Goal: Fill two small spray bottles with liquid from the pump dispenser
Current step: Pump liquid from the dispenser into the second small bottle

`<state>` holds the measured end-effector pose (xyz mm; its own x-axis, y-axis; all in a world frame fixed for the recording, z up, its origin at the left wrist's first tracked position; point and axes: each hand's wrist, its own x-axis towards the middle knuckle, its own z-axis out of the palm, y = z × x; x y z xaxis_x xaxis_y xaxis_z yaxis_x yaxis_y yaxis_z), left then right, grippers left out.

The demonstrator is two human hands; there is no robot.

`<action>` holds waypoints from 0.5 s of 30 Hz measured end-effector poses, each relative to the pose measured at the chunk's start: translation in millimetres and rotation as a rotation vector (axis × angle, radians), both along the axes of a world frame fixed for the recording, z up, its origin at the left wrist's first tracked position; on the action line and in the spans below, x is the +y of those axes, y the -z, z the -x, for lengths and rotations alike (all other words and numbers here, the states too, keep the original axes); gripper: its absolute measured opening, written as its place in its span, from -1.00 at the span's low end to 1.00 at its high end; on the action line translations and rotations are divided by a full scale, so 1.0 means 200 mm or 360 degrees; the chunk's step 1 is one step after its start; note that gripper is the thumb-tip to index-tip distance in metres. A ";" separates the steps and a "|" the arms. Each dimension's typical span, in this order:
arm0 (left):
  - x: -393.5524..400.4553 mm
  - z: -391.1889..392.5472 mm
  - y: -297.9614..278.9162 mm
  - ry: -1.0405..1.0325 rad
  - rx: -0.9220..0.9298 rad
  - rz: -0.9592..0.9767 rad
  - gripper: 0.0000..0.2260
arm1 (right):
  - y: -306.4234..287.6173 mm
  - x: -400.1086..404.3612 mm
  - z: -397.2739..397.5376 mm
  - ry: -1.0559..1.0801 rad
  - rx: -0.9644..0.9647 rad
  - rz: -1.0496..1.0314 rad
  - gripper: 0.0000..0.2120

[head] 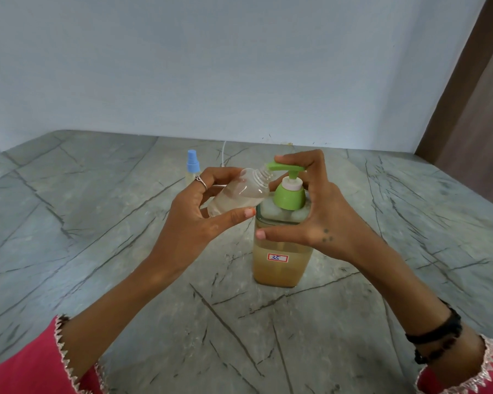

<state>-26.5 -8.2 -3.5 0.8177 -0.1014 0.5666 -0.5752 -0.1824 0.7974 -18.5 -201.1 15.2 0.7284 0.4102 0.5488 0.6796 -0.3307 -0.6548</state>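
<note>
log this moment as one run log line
step: filling | left hand: holds open bottle, neck at green nozzle | right hand: on pump dispenser | capped bottle: behind

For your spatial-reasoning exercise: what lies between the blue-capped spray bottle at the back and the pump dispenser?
In the head view, the left hand lies there, holding the uncapped clear bottle tilted, its mouth at the green pump spout.

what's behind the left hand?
A capped spray bottle stands on the table behind the left hand; blue cap visible, lower body hidden by the hand.
</note>
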 end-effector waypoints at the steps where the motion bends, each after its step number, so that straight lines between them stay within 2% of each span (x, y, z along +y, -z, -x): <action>1: 0.00 0.00 0.00 0.0001 -0.0001 -0.0004 -0.58 | 0.00 0.00 0.00 -0.0006 -0.0011 0.0000 -0.24; 8: 0.00 0.01 0.00 -0.0001 -0.0002 -0.0004 -0.60 | 0.00 0.01 0.01 -0.0026 -0.0081 0.0053 -0.05; 15: 0.00 0.00 0.00 -0.0004 -0.0005 0.0023 -0.60 | 0.00 0.01 0.00 -0.0043 -0.0100 0.0060 -0.16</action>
